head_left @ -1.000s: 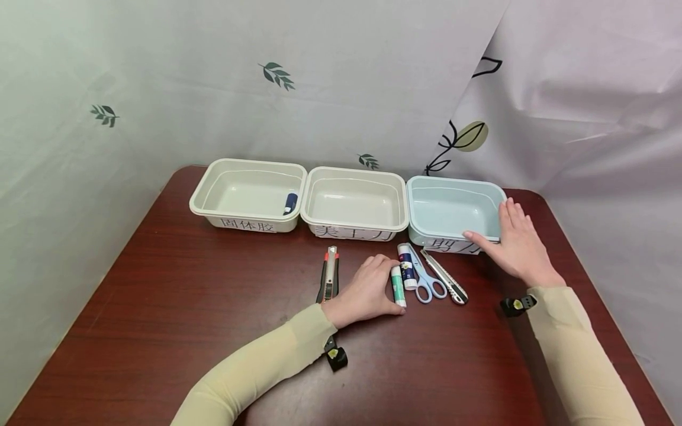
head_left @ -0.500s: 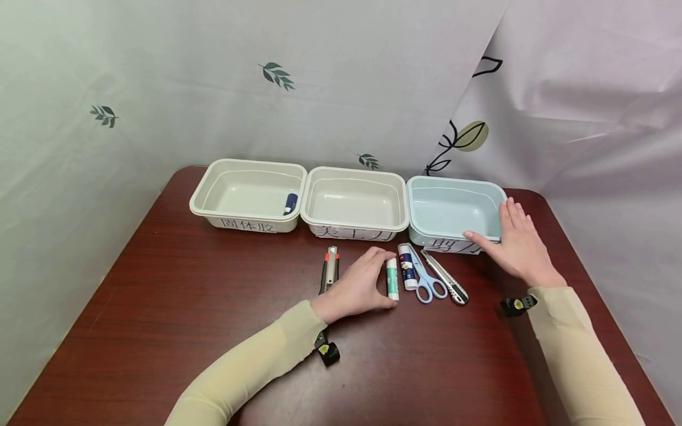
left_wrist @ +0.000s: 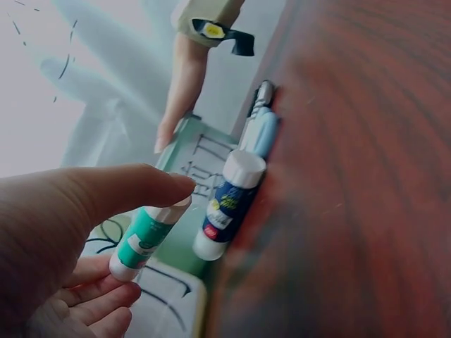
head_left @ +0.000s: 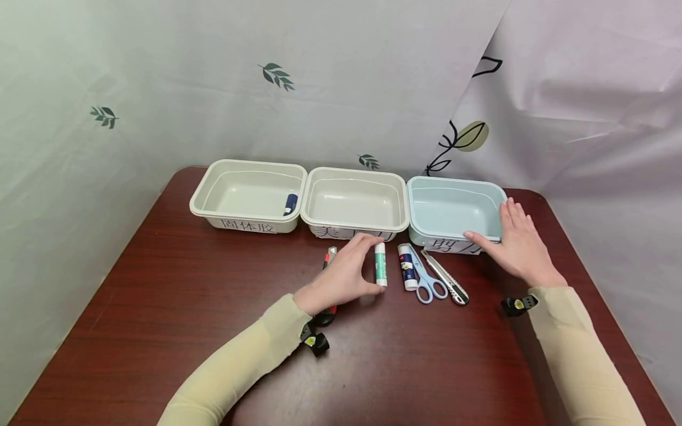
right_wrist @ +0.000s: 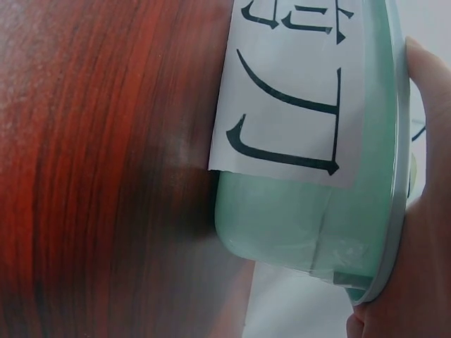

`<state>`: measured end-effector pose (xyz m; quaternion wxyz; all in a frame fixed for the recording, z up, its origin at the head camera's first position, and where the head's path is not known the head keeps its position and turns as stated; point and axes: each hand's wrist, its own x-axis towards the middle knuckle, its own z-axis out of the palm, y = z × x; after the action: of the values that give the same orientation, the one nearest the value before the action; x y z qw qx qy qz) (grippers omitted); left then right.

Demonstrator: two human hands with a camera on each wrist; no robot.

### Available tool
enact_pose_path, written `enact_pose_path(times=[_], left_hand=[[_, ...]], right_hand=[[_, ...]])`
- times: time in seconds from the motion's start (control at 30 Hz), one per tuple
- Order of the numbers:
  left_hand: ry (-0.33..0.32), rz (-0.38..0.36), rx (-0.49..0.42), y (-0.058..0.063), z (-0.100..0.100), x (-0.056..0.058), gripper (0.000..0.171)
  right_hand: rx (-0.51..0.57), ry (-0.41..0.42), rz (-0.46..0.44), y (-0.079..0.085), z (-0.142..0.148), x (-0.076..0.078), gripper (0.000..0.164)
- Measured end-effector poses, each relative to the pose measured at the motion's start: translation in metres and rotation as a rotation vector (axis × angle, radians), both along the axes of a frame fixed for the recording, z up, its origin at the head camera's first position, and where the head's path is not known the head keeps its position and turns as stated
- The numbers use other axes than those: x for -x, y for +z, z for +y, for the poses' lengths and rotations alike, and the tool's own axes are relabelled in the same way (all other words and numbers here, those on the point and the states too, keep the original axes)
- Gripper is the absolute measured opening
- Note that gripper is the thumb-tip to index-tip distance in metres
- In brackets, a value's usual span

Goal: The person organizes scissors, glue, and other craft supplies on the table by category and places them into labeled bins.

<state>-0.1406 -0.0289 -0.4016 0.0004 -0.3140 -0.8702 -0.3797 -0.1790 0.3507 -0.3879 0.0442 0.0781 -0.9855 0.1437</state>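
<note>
My left hand (head_left: 340, 277) pinches a green glue stick (head_left: 380, 266) with white ends, thumb at one end and fingertips at the other. In the left wrist view that green glue stick (left_wrist: 144, 239) looks raised off the table. My right hand (head_left: 519, 247) rests on the right end of a light blue bin (head_left: 444, 216), its fingers straight and its thumb along the front rim. A dark blue glue stick (head_left: 407, 267), light blue scissors (head_left: 428, 284) and a silver utility knife (head_left: 446, 278) lie in front of that bin. Under my left wrist lies a partly hidden red and black utility knife (head_left: 326, 316).
Left of the blue bin stand a cream middle bin (head_left: 354, 204) and a cream left bin (head_left: 242, 201), all labelled in front. A dark blue glue stick (head_left: 290, 203) lies inside the left one. Behind the brown table (head_left: 176, 319) hangs a patterned cloth (head_left: 330, 112).
My left hand has moved left and toward the bins with the green glue stick, away from the dark blue one. It now covers part of the red and black knife. My right hand stays put.
</note>
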Motion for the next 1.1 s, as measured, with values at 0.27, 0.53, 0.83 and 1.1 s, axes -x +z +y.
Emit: enact_pose_path(times=[0.27,0.53,0.83,1.1], left_hand=[[0.034,0.052,-0.029,0.012,-0.013,0.004,0.088],[0.062,0.066,-0.044,0.024,-0.029,0.009,0.088],[0.117,0.059,-0.048,0.031,-0.055,0.016,0.089],[0.122,0.101,-0.045,0.036,-0.077,0.023,0.091]], right_hand=[[-0.001,0.000,0.001,0.000,0.000,0.000,0.111],[0.002,-0.003,0.001,0.001,-0.001,-0.001,0.111],[-0.004,-0.001,0.002,0.001,-0.001,0.000,0.111],[-0.004,0.001,-0.001,0.000,0.000,0.000,0.111]])
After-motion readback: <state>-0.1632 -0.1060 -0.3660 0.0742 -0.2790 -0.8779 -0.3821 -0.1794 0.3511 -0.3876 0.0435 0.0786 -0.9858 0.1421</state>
